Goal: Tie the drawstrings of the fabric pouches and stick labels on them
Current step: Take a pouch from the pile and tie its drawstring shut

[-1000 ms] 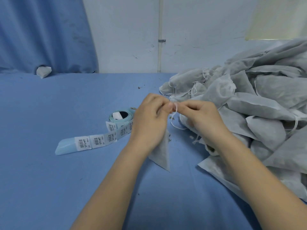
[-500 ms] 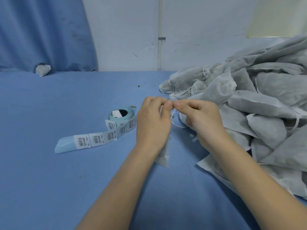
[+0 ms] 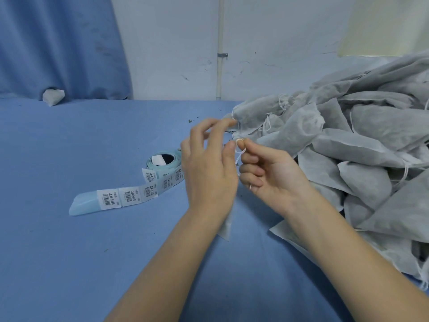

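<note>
Bare blue table [image 3: 69, 263] open from 7 to 11 o'clock, label roll [image 3: 162, 162] near centre, pouch pile [image 3: 348, 147] at 2 o'clock, left hand [image 3: 209, 173] fingers loosely spread beside the drawstring [image 3: 239, 156], right hand [image 3: 271, 175] pinching it, pouch [image 3: 226, 226] hanging below.

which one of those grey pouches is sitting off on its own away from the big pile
The small grey pouch at the far left, against the blue curtain. The rest are heaped in the pile on the right, or at the hands.
</note>
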A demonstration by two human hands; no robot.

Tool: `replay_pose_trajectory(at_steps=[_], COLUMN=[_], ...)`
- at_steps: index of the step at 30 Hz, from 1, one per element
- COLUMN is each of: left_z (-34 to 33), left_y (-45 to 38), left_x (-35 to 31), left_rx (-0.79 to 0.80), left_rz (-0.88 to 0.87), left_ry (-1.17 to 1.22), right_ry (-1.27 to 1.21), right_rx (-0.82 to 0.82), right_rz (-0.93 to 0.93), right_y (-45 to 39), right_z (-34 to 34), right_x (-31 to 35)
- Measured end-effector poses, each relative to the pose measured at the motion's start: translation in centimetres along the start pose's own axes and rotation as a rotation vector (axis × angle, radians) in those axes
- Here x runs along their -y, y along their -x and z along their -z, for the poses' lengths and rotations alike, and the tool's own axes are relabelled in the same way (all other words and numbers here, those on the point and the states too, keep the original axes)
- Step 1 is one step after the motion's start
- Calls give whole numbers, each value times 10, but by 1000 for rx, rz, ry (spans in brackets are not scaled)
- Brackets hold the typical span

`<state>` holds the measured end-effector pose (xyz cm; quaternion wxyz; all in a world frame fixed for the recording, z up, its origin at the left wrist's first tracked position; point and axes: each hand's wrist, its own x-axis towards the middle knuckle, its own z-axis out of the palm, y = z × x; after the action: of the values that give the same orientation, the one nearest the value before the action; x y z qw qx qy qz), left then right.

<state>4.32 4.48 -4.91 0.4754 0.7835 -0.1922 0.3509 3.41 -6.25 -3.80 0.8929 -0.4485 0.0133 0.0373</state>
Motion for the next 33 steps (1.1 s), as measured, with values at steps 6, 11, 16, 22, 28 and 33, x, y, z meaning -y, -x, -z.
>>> replay_pose_trajectory(at_steps=[6, 11, 16, 22, 28, 33], left_z=[0, 7, 10, 14, 20, 29], left_y=[2, -4, -4, -8, -20, -31], left_x=[1, 6, -3, -11, -11, -2], left_rx=[-255, -332, -221, 71, 104, -21], left_rz=[-303, -346, -153, 282, 474, 644], left_ry=[-221, -315, -247, 217, 434, 713], right_ry=[87, 334, 573, 419, 581, 687], right_rx=[-41, -177, -224, -78, -167, -147], right_rz=[90, 320, 556, 526, 550, 624], right_y=[-1, 5, 7, -1, -2, 3], right_z=[0, -4, -4, -11, -11, -6], right_x=[-1, -4, -4, -11, -3, 7])
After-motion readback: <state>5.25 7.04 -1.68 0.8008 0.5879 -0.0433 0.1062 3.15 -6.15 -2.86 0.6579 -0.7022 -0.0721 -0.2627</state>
